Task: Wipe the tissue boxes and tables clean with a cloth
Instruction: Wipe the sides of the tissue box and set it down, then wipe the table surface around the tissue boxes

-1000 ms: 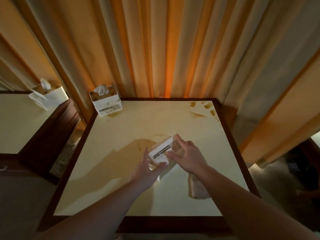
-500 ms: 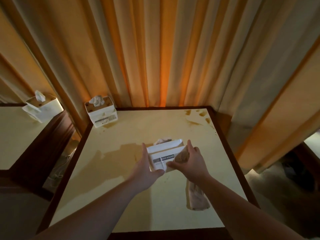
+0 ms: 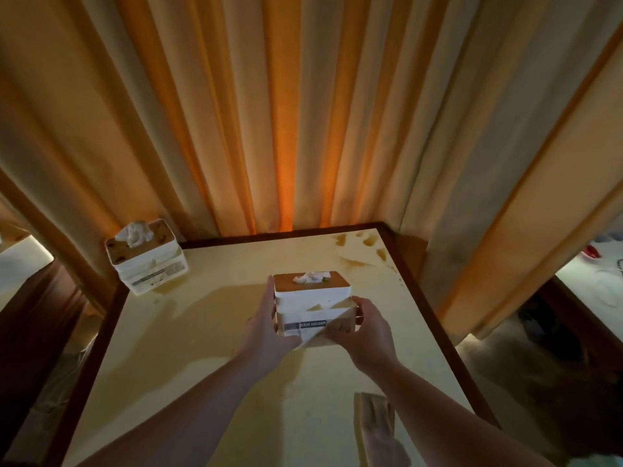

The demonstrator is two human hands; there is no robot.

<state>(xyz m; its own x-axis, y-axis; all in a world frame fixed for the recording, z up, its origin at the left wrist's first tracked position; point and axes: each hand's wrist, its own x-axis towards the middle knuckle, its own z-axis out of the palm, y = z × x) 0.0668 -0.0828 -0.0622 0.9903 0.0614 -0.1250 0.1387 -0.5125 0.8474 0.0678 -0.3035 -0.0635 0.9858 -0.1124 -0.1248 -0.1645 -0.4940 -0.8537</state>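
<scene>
With my left hand (image 3: pixel 266 326) and right hand (image 3: pixel 362 328) clasping the upright tissue box (image 3: pixel 312 303) mid-table (image 3: pixel 209 335), fingers curled round its sides, I judge it could slip, and the cloth (image 3: pixel 376 424) lies unused.

White tissue box (image 3: pixel 312 303) with brown lid, dark label band lettered in white, at the middle of the cream table (image 3: pixel 209 332); dark brown rim around that table; brownish stains (image 3: pixel 365 246) at the table's far right corner; second white, brown-lidded box (image 3: pixel 146 259) at the table's far left corner; beige cloth (image 3: pixel 376 428) near the table's front edge; orange-and-cream striped curtain (image 3: pixel 286 129) behind the table.
</scene>
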